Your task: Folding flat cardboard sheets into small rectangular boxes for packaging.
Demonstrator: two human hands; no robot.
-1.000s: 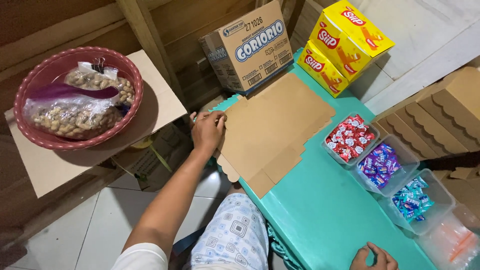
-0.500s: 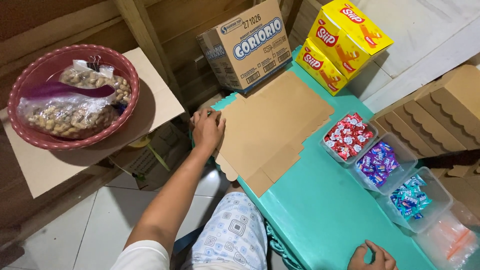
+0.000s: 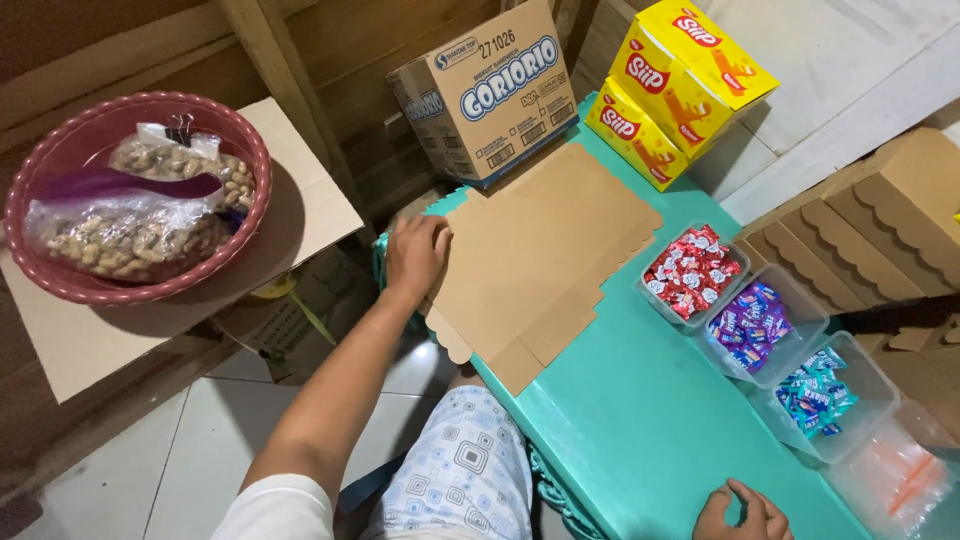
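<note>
Two hands: left hand (image 3: pixel 417 255) flat, fingers spread on the cardboard sheet (image 3: pixel 540 250); right hand (image 3: pixel 742 512) loosely curled, empty, on the teal table (image 3: pixel 640 420).

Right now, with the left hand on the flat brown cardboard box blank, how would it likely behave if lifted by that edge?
The cardboard box blank looks thin and creased, so it would probably sag or fold along its flaps. Lying flat on the turquoise table, it likely slides easily. The left hand presses its overhanging edge, which may flex.
</note>
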